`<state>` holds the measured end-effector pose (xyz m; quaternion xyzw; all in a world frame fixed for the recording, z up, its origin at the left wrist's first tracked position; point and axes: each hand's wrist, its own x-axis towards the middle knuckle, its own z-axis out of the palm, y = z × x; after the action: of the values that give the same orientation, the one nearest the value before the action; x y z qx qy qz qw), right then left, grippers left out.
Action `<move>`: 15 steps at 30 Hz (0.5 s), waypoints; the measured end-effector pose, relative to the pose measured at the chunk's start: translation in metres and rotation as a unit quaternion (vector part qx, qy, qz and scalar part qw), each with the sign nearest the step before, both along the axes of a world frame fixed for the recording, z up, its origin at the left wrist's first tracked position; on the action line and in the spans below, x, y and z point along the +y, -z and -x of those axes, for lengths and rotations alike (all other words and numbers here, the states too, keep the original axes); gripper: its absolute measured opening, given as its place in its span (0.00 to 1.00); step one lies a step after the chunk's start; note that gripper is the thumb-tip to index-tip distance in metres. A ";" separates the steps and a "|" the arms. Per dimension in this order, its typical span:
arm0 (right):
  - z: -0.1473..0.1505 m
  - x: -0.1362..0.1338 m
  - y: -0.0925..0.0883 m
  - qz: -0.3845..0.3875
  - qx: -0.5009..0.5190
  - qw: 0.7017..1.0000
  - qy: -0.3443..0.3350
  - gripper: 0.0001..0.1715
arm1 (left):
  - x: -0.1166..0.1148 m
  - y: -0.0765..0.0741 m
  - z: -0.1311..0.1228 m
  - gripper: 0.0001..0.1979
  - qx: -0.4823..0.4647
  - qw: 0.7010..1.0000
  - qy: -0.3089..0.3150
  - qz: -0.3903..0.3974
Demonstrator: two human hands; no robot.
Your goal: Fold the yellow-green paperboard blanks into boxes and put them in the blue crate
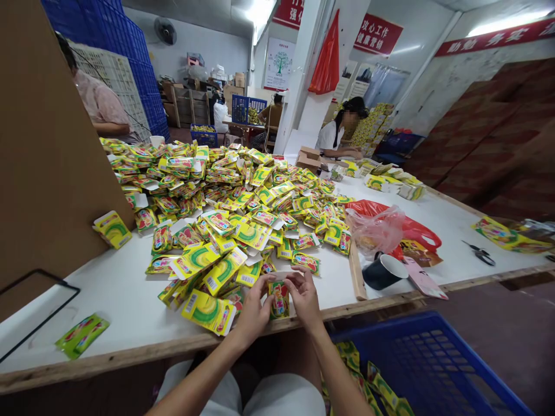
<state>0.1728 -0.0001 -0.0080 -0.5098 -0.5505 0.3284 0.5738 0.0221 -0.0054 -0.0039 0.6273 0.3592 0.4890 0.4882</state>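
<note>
My left hand (252, 314) and my right hand (304, 297) meet at the near edge of the white table (130, 300). Both pinch one small yellow-green packet (278, 298), held upright between their fingertips. Just beyond the hands spreads a large heap of the same yellow-green packets (225, 196), some with white cardboard flaps showing. One flat packet (208, 312) lies right beside my left hand.
A blue plastic crate (433, 364) with several packets stands below right. A black cup (381, 271), red plastic bags (390, 225), a wooden stick (356, 271) and scissors (480, 252) lie to the right. A brown cardboard sheet (47, 150) stands left. Other people sit at the far side.
</note>
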 end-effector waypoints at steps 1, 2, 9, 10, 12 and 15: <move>0.000 -0.001 -0.002 -0.005 -0.002 1.000 -0.006 0.10 | -0.002 0.001 -0.001 0.22 -0.018 1.000 -0.007 0.003; 0.000 -0.003 -0.003 -0.009 -0.014 1.000 -0.019 0.09 | -0.003 0.001 -0.003 0.23 -0.027 1.000 -0.012 0.005; -0.004 -0.016 -0.016 -0.015 -0.070 0.996 -0.049 0.09 | -0.003 -0.013 -0.004 0.09 0.040 0.998 -0.054 -0.013; -0.003 -0.016 -0.016 -0.010 -0.073 0.997 -0.037 0.09 | -0.002 -0.015 -0.005 0.08 0.045 0.997 -0.064 -0.009; -0.002 -0.014 -0.017 0.002 -0.079 0.997 -0.017 0.10 | 0.000 -0.018 -0.007 0.09 0.057 0.995 -0.082 0.000; -0.001 -0.009 -0.017 0.015 -0.082 0.997 -0.002 0.11 | 0.003 -0.021 -0.010 0.09 0.072 0.993 -0.098 0.011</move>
<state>0.1739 -0.0089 0.0090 -0.5425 -0.5918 0.2951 0.5181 0.0323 -0.0022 0.0170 0.6176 0.4585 0.4838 0.4174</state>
